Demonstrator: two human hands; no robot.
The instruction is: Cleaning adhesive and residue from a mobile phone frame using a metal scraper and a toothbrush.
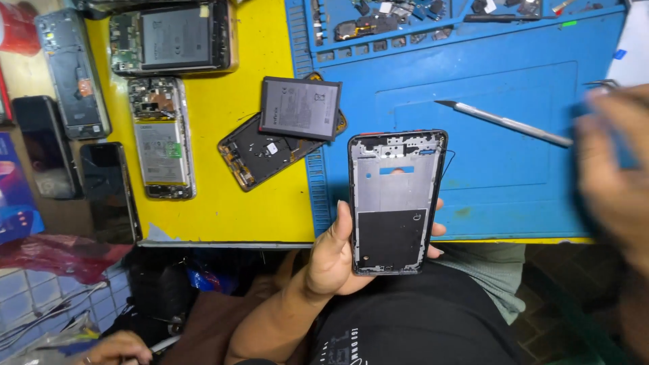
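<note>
Left hand (338, 260) grip clasps a stripped phone frame (394, 201) by its long edges: thin, light, probably bendable. Right hand (618, 169) is blurred, its grip unclear.

Left hand (334, 260) holds a phone frame (394, 201) over the blue mat (514, 155).

Grey battery (299, 108) with pale printed label, tilted atop opened phone on yellow table; two more label-bearing batteries sit inside opened phones: large one (174, 37) at top, white-labelled one (161, 154) below it; dark blank phone screens (108, 189) at left edge; red plastic packet (57, 253) lower left
</note>
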